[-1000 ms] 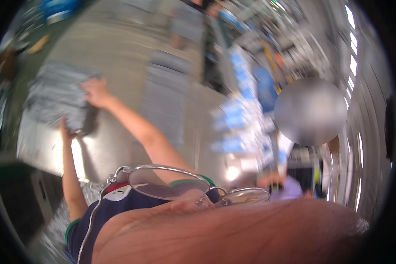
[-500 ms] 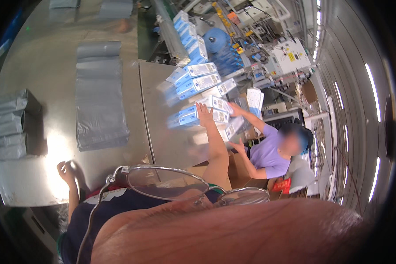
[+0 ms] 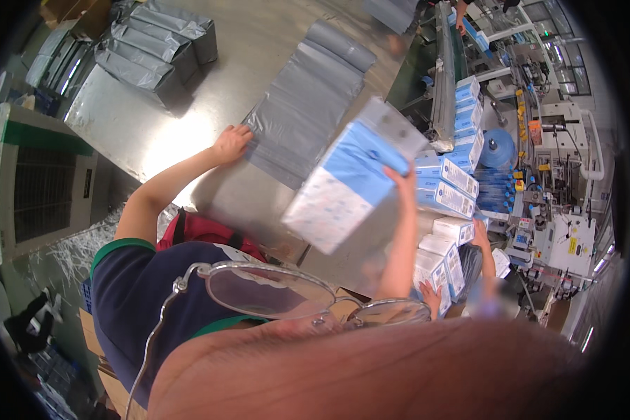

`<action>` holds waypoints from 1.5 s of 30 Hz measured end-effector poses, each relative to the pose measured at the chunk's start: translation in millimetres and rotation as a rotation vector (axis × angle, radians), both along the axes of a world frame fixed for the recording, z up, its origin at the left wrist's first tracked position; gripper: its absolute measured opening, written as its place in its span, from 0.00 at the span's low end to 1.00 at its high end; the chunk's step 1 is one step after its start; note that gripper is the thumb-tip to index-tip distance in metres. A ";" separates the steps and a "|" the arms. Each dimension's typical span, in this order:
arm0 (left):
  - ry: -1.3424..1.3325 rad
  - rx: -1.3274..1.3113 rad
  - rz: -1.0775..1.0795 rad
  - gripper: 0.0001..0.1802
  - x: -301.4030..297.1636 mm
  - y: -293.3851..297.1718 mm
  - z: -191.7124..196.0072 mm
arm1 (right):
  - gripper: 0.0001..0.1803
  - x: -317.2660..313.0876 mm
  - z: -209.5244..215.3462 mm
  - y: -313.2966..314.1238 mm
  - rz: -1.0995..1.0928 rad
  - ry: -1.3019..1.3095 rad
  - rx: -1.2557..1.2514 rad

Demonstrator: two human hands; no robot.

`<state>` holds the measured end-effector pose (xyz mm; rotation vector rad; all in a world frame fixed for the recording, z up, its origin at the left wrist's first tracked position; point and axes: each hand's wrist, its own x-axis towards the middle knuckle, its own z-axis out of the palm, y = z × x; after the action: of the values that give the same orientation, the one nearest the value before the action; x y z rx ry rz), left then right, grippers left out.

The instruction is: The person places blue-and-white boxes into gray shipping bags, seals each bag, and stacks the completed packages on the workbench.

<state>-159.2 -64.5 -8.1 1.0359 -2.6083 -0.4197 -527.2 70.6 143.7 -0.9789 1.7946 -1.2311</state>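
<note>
My right hand point(image 3: 402, 183) grips a blue-and-white plastic-wrapped pack point(image 3: 336, 203) by its right side, holding it tilted above the table. The pack has a clear top flap with round holes; its contents cannot be made out. My left hand point(image 3: 232, 143) has its fingers curled together at the left edge of a stack of flat grey plastic bags point(image 3: 297, 98). The pack hangs beside the lower right part of this stack and overlaps it in view.
Similar packs point(image 3: 446, 183) stand in a row on the right, where a co-worker's hands point(image 3: 430, 297) touch some. Filled grey bags point(image 3: 143, 63) sit at the far left of the metal table point(image 3: 112, 112). A conveyor point(image 3: 444, 77) and machinery point(image 3: 560, 147) are beyond.
My right hand has brought a pack leftward from the row toward the grey bags. My left hand has moved to the bag stack's edge. The whole view has turned left.
</note>
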 end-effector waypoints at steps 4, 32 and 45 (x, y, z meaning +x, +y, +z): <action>-0.232 -0.118 -0.243 0.16 -32.2 -34.2 -11.3 | 0.28 70.7 -119.2 -19.1 0.118 -0.225 -0.002; -0.404 0.238 -0.184 0.07 60.3 40.3 -27.6 | 0.14 202.9 -145.0 31.8 0.327 0.570 0.736; 0.110 0.847 0.215 0.11 98.0 28.4 11.2 | 0.07 236.9 -72.1 51.4 0.650 0.655 0.595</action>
<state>-61.2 -36.1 3.1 1.4444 -2.1780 -1.5447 -290.3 122.0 71.7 -1.5169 1.8853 0.0551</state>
